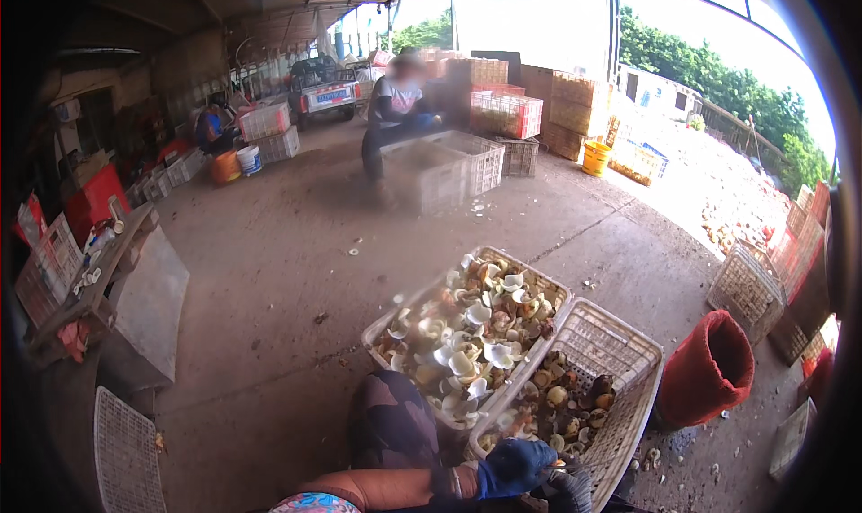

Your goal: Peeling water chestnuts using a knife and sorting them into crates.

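My left hand [516, 467], in a blue glove, is closed over the near end of a pale plastic basket [620, 335]. Right beside it is my right hand [571, 490] in a dark grey glove, its fingers curled. A small orange-tan piece [558, 464] shows between the two hands, too small to name. Round brown shells [558, 396], resembling sea snails, lie in this basket. Adjoining it on the left, a second pale basket [558, 290] is heaped with broken, curved white shell pieces [462, 363].
A red fabric-like tub [709, 369] stands right of the baskets. Low at left are a bench [144, 306] and a crate [128, 450]. Ahead, a person [400, 109] sits by pale crates [440, 176]. Stacked crates [575, 105], a yellow bucket [595, 158] and a parked vehicle [325, 89] stand farther back.
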{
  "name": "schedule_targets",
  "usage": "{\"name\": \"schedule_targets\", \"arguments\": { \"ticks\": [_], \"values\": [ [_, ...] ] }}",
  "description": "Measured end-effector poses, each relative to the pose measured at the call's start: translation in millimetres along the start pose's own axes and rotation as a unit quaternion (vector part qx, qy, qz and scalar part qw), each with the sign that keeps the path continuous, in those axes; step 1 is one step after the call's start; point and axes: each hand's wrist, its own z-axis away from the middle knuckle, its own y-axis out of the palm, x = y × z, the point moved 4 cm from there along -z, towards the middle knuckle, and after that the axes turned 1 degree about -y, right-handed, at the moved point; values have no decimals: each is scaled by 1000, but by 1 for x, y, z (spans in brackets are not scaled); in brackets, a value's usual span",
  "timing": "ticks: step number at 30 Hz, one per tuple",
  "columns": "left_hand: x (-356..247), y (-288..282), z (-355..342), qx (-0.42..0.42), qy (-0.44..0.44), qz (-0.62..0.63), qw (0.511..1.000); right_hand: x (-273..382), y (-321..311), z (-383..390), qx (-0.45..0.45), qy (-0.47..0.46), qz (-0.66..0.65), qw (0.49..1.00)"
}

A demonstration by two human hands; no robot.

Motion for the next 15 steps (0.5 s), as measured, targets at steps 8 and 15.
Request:
{"name": "schedule_targets", "arguments": {
  "ticks": [8, 15],
  "values": [
    [-7, -11, -20, 10, -57, 50, 997, 28, 19, 21, 31, -54, 30, 998],
    [8, -4, -21, 26, -59, 27, 998, 14, 6, -12, 34, -96, -28, 994]
  ]
}}
